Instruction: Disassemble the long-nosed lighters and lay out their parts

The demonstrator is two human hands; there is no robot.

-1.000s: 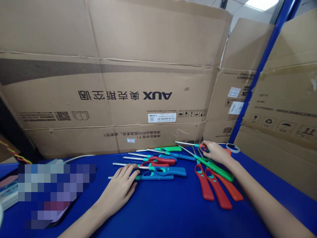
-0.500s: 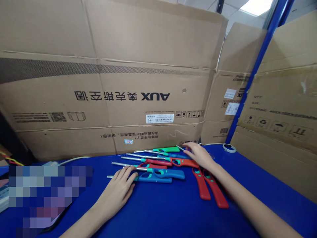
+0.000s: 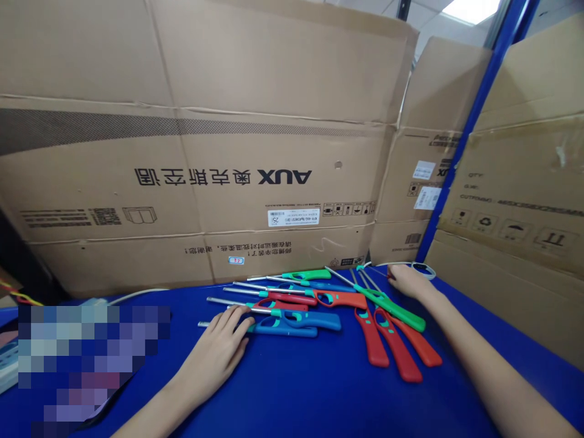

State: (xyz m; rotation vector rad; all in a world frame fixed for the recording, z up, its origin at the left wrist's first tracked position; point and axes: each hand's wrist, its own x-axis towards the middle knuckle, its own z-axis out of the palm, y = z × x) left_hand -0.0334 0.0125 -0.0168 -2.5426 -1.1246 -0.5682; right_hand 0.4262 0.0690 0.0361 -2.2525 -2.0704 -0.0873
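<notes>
Several long-necked gas lighters lie on the blue tabletop (image 3: 292,389). My left hand (image 3: 223,347) rests with fingers spread over the metal necks of the nearest ones, touching a blue lighter (image 3: 314,320) and another blue lighter (image 3: 285,329) below it. At the back right, my right hand (image 3: 407,281) is closed with its fingertips together; a small reddish bit shows at them, too little to name. Left of that hand lies a green lighter (image 3: 406,313), across an orange-red lighter (image 3: 422,347) and beside two red lighters (image 3: 376,347). An orange lighter (image 3: 342,298) points left in the pile.
Large cardboard sheets (image 3: 255,140) stand behind the table, and another cardboard box panel (image 3: 511,255) at the right. A white ring-shaped object (image 3: 424,271) with a cable lies beside my right hand. A blurred-out patch (image 3: 86,359) covers the left front; a blue post (image 3: 479,109) rises at the right.
My right hand has moved right, from the back of the pile toward the white ring. The green lighter and an orange-red lighter now show at the right. My left hand has stayed in place.
</notes>
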